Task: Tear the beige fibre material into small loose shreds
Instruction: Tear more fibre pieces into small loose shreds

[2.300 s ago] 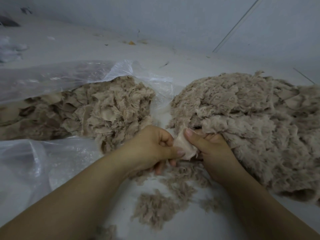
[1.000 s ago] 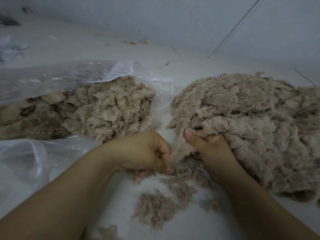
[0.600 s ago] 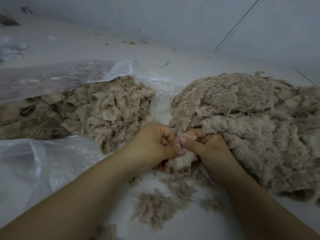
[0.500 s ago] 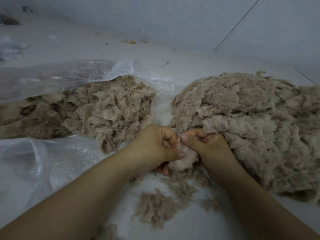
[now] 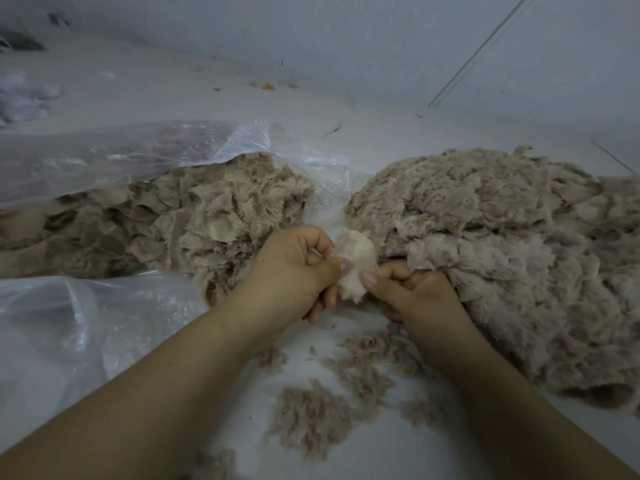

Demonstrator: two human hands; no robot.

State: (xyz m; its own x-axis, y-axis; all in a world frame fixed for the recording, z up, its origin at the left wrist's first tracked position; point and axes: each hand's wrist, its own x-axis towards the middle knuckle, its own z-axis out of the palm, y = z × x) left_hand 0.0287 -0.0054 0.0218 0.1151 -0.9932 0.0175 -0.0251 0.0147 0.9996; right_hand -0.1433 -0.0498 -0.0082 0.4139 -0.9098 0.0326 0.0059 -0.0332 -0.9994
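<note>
Both hands pinch one pale scrap (image 5: 355,263) between them in the head view: the left hand (image 5: 294,271) nips its left edge with thumb and fingers, the right hand (image 5: 412,289) its lower right, just beside the big pile (image 5: 502,244). Thumbs set this close could slip off the fluff, or the scrap could stretch rather than part (leaving a lump too big). Shreds (image 5: 311,415) lie loose below. Left, an open clear bag (image 5: 145,157) holds more fibre (image 5: 194,220).
</note>
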